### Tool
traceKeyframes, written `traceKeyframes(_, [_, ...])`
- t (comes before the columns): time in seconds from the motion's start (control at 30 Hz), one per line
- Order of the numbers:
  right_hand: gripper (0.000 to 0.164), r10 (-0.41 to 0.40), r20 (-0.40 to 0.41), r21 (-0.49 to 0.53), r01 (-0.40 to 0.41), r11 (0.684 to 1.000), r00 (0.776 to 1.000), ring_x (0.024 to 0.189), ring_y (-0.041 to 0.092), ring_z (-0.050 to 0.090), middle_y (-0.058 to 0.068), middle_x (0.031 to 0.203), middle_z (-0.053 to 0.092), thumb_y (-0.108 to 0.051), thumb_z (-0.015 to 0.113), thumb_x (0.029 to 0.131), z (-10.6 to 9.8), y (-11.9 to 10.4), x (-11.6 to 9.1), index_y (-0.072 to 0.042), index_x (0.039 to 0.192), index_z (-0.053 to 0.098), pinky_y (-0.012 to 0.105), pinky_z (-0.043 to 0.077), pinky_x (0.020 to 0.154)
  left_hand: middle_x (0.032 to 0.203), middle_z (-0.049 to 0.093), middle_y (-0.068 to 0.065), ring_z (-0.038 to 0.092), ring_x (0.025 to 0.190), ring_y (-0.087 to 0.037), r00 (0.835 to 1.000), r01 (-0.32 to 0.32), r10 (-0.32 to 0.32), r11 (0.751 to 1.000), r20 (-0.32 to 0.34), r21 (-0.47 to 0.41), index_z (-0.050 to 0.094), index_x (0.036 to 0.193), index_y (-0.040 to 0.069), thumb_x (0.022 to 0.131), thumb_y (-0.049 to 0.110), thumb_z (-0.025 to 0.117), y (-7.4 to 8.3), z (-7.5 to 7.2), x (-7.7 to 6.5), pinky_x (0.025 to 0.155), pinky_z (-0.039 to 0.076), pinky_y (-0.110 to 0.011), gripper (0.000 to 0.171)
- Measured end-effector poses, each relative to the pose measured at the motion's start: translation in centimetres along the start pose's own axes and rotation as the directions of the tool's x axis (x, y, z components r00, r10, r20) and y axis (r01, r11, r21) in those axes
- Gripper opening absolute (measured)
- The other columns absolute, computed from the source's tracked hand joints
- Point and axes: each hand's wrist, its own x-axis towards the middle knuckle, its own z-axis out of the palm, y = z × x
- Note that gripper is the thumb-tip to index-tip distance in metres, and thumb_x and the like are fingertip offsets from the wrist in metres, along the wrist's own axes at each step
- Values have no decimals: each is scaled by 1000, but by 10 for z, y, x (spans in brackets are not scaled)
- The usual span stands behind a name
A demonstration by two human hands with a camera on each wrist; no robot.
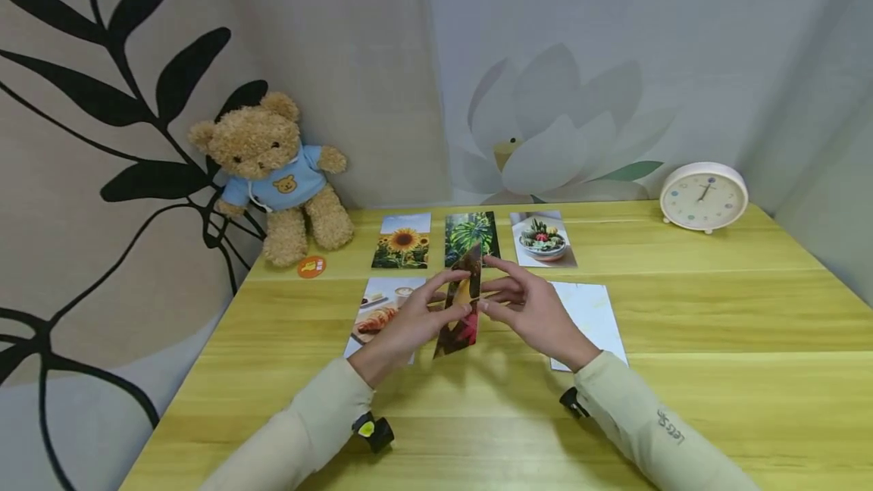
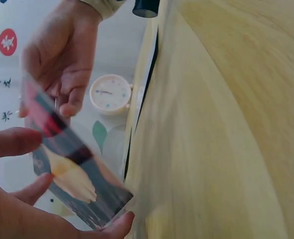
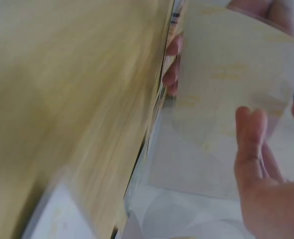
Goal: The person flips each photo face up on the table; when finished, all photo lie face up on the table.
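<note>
My left hand (image 1: 416, 320) grips a glossy picture card (image 1: 469, 330) upright and tilted, above the table's middle. Dark areas, a red patch and a pale yellow shape show on its printed face in the left wrist view. My right hand (image 1: 535, 313) is at the card's other side, with fingers extended against or very near it. In the right wrist view the card's whitish back (image 3: 221, 74) faces these fingers, the thumb apart from them. Left of the hands lies a croissant card (image 1: 371, 320), partly covered by my left hand. A white card (image 1: 592, 317) lies beside my right wrist.
Behind the hands lie a sunflower card (image 1: 402, 241), a green leaf card (image 1: 470, 227) and a card with a potted plant bowl (image 1: 542, 239). A teddy bear (image 1: 280, 180) sits back left by an orange round sticker (image 1: 311, 267). A white clock (image 1: 705, 197) stands back right.
</note>
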Motion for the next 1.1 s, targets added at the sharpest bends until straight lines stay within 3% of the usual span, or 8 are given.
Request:
traceKeyframes(0.2, [75, 15, -146, 73, -4, 997, 989, 96, 24, 76, 20, 124, 71, -1, 77, 85, -8, 6, -2, -11, 151, 44, 26, 61, 81, 159, 33, -18, 39, 144, -44, 999, 18, -17, 1000, -42, 13, 56, 139, 25, 97, 21, 66, -6, -4, -2, 108, 46, -57, 44])
traceKeyframes(0.33, [71, 15, -180, -36, -21, 999, 984, 88, 23, 77, 20, 121, 72, 3, 78, 83, -11, 8, -4, -8, 147, 49, 25, 62, 74, 160, 32, -18, 41, 144, -41, 999, -3, 3, 1000, -33, -22, 53, 143, 20, 99, 18, 63, -7, -10, -7, 107, 48, -55, 45])
traceKeyframes(0.43, [64, 33, -145, -146, -55, 988, 989, 87, 25, 77, 21, 123, 71, -1, 78, 84, -13, 10, -5, -6, 143, 54, 29, 62, 70, 159, 33, -19, 43, 143, -41, 999, -13, 12, 999, -31, -30, 52, 144, 16, 99, 17, 62, -7, -12, -6, 106, 49, -52, 46])
traceKeyframes(0.57, [57, 117, -63, -238, -129, 963, 991, 91, 24, 75, 20, 125, 70, -16, 78, 87, -15, 10, -6, -8, 140, 58, 33, 60, 71, 155, 37, -19, 51, 136, -37, 999, -3, 2, 1000, -35, -3, 54, 140, 13, 100, 17, 60, -6, -16, -2, 104, 51, -50, 41])
traceKeyframes(0.67, [58, 195, -2, -206, -191, 960, 981, 94, 23, 74, 20, 129, 68, -25, 75, 91, -16, 14, -6, -11, 143, 55, 33, 58, 71, 148, 46, -18, 58, 126, -30, 1000, 18, -18, 999, -14, 33, 56, 138, 11, 102, 18, 56, -3, -20, 0, 101, 53, -48, 36])
traceKeyframes(0.83, [61, 292, 73, -81, -286, 955, 954, 77, 21, 73, 22, 138, 61, -30, 68, 97, -18, 20, -6, -14, 150, 44, 32, 49, 56, 131, 60, -16, 63, 112, -25, 998, 38, -44, 994, 51, 104, 56, 137, 9, 103, 22, 54, 0, -21, 6, 93, 55, -41, 36])
traceKeyframes(1.1, [61, 313, 114, -89, -304, 948, 943, 61, 23, 67, 27, 140, 58, -28, 64, 100, -17, 21, -5, -12, 153, 39, 36, 54, 57, 123, 64, -12, 59, 104, -25, 995, 57, -71, 978, 65, 200, 58, 136, 11, 102, 28, 57, -4, -18, 12, 80, 47, -36, 38])
